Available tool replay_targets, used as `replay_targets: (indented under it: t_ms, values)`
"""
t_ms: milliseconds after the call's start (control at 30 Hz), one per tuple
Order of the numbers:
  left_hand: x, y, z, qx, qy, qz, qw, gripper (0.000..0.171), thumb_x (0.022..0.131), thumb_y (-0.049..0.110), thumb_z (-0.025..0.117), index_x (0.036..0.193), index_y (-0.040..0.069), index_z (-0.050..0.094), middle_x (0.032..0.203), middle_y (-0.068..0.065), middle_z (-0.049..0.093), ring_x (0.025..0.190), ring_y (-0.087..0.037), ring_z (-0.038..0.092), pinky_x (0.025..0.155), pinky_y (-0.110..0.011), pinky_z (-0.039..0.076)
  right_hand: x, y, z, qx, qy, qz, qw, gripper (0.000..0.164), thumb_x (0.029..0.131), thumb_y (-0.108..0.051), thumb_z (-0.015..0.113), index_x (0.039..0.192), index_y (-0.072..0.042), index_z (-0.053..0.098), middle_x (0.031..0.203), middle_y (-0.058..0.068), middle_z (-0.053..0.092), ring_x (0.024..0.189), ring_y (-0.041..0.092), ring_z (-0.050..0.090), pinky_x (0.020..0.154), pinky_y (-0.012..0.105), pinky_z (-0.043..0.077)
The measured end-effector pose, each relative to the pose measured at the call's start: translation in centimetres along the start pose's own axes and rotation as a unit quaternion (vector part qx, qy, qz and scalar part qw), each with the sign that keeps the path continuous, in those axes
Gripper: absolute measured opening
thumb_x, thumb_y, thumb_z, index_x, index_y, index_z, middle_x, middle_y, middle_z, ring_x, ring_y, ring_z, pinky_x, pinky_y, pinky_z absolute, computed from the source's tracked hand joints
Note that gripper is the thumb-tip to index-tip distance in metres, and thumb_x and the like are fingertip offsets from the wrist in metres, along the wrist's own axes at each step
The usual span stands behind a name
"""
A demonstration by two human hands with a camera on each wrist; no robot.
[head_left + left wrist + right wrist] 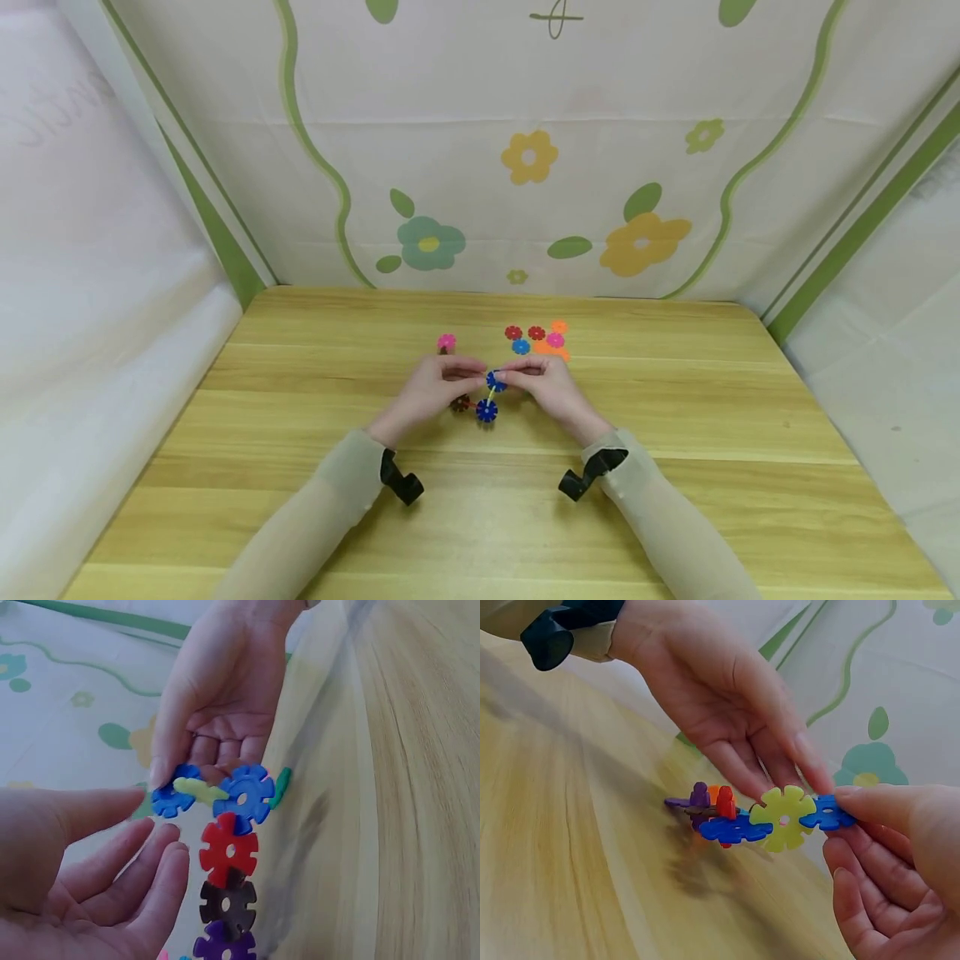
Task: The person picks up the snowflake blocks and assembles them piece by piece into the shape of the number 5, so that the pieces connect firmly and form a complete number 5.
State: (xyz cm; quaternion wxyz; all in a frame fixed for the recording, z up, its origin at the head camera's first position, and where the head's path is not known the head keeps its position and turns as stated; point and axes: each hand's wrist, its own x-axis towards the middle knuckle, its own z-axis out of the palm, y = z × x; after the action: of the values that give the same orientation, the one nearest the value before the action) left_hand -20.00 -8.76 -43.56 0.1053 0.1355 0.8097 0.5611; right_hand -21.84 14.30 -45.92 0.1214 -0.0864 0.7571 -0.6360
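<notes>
Toward the far left corner of the desk (487,517), beyond my knuckles, I see a pink disc (446,342); I can't tell whether it is joined to anything. My left hand (431,392) grasps nothing: thumb and fingers stand parted just beside the chain's end, perhaps to steady it. The chain (486,404) is between my hands, nearer the desk's far edge than its near one: a purple disc (225,946), a dark disc (210,906), a red disc (214,851), a blue disc (259,796), a yellow disc (776,806), then the end blue disc (832,821). My right hand (551,390) pinches that last one by its rim between thumb and fingers, I'd judge so its slots stay reachable. Beyond, near the far edge, loose discs (513,332) in red, blue, pink and orange lie clustered, probably there to leave working room.
</notes>
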Motion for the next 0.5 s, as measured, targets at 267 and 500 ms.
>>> replay_targets:
  t_ms: [267, 500]
  values:
    - [0.52, 0.30, 0.75, 0.041, 0.007, -0.016, 0.9990, 0.020, 0.097, 0.021, 0.074, 0.110, 0.006, 0.074, 0.097, -0.001, 0.072, 0.089, -0.017, 0.068, 0.078, -0.034, 0.058, 0.14, -0.44, 0.21, 0.001, -0.002, -0.013, 1.000, 0.023, 0.091, -0.028, 0.081, 0.103, -0.009, 0.079, 0.100, 0.008, 0.075, 0.094, 0.027, 0.067, 0.083, 0.045, 0.054]
    - [0.73, 0.29, 0.64, 0.004, 0.002, -0.014, 0.9999, 0.022, 0.098, 0.024, 0.073, 0.105, 0.003, 0.072, 0.097, -0.016, 0.073, 0.087, -0.030, 0.072, 0.075, -0.035, 0.059, 0.26, -0.44, -0.77, 0.036, 0.011, -0.030, 0.999, 0.037, 0.094, -0.028, 0.078, 0.114, 0.002, 0.074, 0.104, 0.010, 0.075, 0.102, 0.038, 0.068, 0.093, 0.055, 0.053]
